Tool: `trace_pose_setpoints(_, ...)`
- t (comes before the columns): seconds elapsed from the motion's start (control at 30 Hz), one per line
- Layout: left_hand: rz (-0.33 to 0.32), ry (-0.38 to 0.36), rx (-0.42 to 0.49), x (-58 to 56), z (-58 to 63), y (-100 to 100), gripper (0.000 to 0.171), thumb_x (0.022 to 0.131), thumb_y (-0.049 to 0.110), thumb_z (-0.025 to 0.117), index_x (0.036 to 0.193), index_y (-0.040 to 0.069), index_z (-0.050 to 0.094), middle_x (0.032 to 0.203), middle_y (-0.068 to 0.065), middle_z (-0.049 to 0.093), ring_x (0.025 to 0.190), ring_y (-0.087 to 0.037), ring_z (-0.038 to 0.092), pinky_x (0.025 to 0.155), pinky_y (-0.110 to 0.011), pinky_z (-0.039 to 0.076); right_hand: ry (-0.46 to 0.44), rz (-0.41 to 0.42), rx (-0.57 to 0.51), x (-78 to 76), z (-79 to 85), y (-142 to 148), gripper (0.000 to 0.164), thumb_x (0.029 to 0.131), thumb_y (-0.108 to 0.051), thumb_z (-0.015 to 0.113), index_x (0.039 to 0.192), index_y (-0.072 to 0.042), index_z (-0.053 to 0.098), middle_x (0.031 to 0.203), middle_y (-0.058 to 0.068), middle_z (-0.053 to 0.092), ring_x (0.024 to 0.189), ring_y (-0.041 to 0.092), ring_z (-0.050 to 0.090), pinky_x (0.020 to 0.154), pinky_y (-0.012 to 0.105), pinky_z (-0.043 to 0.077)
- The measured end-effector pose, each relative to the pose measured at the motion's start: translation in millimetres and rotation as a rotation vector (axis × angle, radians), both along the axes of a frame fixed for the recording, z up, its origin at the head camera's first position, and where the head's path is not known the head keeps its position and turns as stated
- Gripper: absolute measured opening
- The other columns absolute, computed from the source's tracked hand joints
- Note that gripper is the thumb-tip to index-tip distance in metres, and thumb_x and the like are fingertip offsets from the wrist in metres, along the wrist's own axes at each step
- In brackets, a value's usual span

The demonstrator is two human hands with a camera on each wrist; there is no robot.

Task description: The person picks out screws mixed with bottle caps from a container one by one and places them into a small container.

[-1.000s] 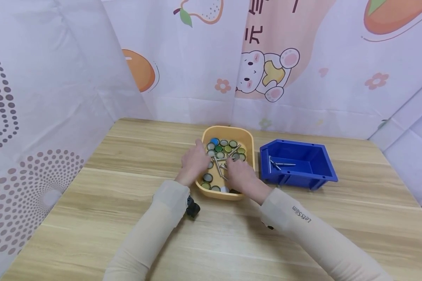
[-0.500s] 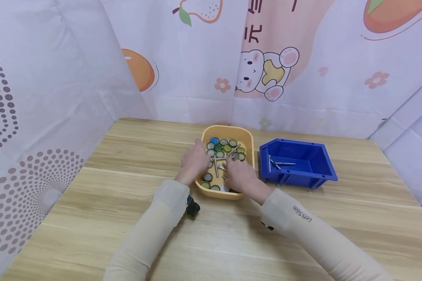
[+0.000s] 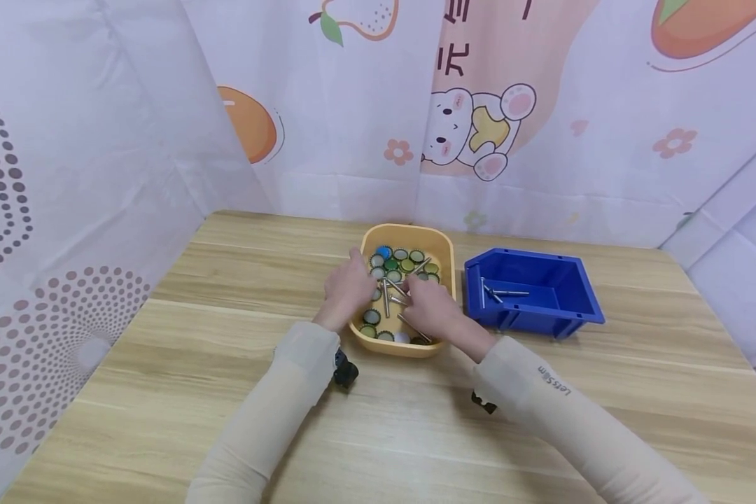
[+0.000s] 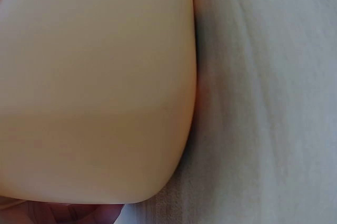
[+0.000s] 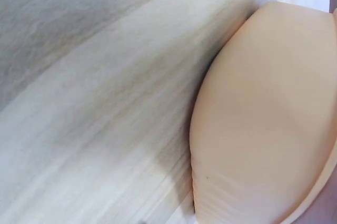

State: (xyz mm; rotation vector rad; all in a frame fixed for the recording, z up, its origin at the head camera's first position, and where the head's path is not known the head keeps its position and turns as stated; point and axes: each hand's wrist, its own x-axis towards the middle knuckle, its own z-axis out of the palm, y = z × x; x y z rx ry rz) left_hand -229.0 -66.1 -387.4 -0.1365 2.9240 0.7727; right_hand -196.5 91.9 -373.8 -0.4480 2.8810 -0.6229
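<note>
My left hand (image 3: pixel 351 285) grips the left wall of a yellow plastic basket (image 3: pixel 437 241); in the left wrist view the basket's outer wall (image 4: pixel 100 76) hides most of that hand. Inside lie several bottle caps (image 3: pixel 407 266), most with their undersides up, one blue cap (image 3: pixel 384 252) among them. Several silver screws (image 3: pixel 387 299) lie in the basket's middle. Over the basket's right side reaches my right hand (image 3: pixel 433 308), its fingertips down among the screws. Whether it pinches one is hidden. The right wrist view shows only the basket's outside (image 5: pixel 263 118) and the table.
To the right of the basket stands a blue plastic bin (image 3: pixel 570 287) with several screws (image 3: pixel 507 294) at its left end. Both stand on a wood-grain table (image 3: pixel 258 280), with a printed curtain (image 3: pixel 327 140) behind it.
My right hand has shifted slightly right. A screw beside its fingertips has turned from level to slanted, and another screw below the hand shows more fully. The left hand stays put.
</note>
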Motion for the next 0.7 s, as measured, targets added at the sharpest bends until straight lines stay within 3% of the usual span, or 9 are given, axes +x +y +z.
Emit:
trace_pose_setpoints(0.23,-0.001,0.001,0.002,-0.1,0.8,-0.9,0.046,0.093,0.020,0.053,0.134,0.005,0.037,0.086,-0.011,0.061,0.072,-0.026,0.060,0.057,-0.034,0.043,-0.051,0.054,-0.134,-1.4,2.8,5.4,0.022,0.090,-0.008,0.058,0.112,-0.003,0.060,0.090,0.010,0.070,0.076,0.018,0.063,0.068,0.031,0.051)
trace_pose_setpoints(0.47,-0.002,-0.001,0.008,1.1,2.4,-0.5,0.045,0.093,0.020,0.053,0.133,0.005,0.038,0.085,-0.010,0.061,0.071,-0.026,0.061,0.056,-0.033,0.042,-0.074,0.077,-0.213,-2.7,4.4,10.4,0.024,0.094,-0.008,0.056,0.116,-0.001,0.059,0.099,0.014,0.072,0.089,0.021,0.067,0.080,0.037,0.055)
trace_pose_setpoints(0.7,-0.004,0.004,-0.007,1.7,2.8,-0.3,0.042,0.094,0.021,0.054,0.130,0.006,0.040,0.084,-0.010,0.061,0.071,-0.026,0.060,0.058,-0.034,0.042,-0.107,0.097,-0.275,-5.7,14.6,13.5,0.023,0.096,-0.007,0.056,0.117,0.000,0.056,0.098,0.018,0.072,0.083,0.022,0.069,0.074,0.033,0.057)
